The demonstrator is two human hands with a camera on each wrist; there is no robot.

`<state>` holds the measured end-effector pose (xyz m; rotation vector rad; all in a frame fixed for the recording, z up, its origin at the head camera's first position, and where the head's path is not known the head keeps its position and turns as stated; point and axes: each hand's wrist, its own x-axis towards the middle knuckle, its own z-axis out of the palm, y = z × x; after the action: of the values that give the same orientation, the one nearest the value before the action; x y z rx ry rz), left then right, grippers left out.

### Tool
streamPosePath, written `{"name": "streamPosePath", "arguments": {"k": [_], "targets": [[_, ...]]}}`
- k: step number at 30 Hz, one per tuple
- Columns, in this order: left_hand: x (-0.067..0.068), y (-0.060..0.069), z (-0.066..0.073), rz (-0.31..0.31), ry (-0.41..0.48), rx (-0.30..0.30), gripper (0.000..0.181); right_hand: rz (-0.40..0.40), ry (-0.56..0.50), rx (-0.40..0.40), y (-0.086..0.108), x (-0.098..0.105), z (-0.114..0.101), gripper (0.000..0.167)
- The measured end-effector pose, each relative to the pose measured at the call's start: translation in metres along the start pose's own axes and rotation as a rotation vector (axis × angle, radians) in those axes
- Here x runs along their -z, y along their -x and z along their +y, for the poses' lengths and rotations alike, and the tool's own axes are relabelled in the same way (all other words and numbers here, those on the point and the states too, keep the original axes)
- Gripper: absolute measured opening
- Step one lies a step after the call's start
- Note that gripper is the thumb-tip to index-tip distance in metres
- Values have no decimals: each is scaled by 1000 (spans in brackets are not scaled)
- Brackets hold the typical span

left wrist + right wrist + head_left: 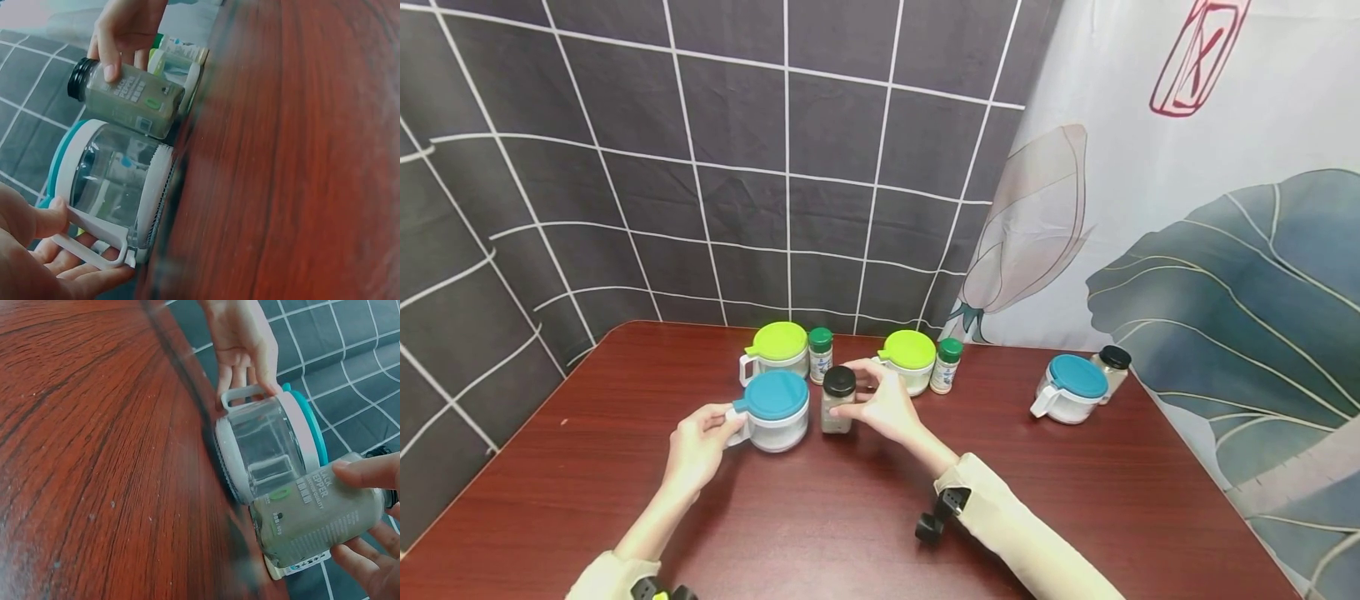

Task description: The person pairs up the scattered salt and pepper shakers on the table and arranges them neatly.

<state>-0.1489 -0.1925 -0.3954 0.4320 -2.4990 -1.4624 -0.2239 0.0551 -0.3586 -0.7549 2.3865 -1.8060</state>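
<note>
Though both clear-walled, blue-lidded jar [777, 410] and black-capped bottle [837, 403].

A pot [774, 413] is just left of the pepper bottle [837, 402] — shaker [821, 354] behind

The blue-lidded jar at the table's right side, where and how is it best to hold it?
Probably grip the jar by its handle, coming from the front left: the handle sticks out that way, while a black-capped bottle stands behind on the right.

table [820, 517]: glossy wood-grain | blue lid [777, 395]: smooth plastic | backdrop [741, 204]: creased cloth
</note>
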Motion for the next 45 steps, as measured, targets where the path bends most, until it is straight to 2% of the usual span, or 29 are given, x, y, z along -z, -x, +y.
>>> {"name": "streamPosePath", "arguments": {"k": [8,14,18,25,33,39,45], "targets": [[2,-5,-2,2,-8,17,33,-11,-17,-7,-3,-3,-1,55],[1,-8,-4,-17,2,25,34,-2,-24,1,-5,-5,1,53],[2,-11,-4,-41,10,8,33,-9,-29,-11,-9,-6,6,53],[3,-15,-4,-82,-12,-45,32,8,-30,-18,-20,-12,38,56],[3,-18,-6,-101,-27,-51,30,29,26,-12,-23,-14,42,54],[5,-21,-9,-138,-35,-67,36,10,68,19,-23,-14,43,53],[9,-22,-11,-136,-37,-64,35,-12,109,40,-23,-16,43,54]]}}
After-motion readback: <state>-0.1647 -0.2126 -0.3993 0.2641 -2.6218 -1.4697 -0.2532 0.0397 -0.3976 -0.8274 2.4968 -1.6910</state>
